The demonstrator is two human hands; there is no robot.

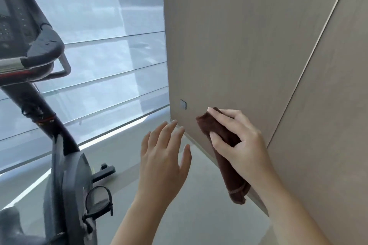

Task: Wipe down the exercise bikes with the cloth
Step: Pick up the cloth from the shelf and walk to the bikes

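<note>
A black exercise bike (65,175) fills the left side of the view, with its handlebar (41,47) and console at upper left and a pedal with strap (99,203) lower down. My right hand (241,143) grips a folded brown cloth (233,177) that hangs down in front of the wall. My left hand (163,155) is held out with fingers spread and nothing in it, to the right of the bike and apart from it. Neither hand touches the bike.
A beige panelled wall (249,45) with a small dark square plate (183,104) rises on the right. A window with a translucent blind (103,45) runs behind the bike. The grey floor (189,215) lies between bike and wall.
</note>
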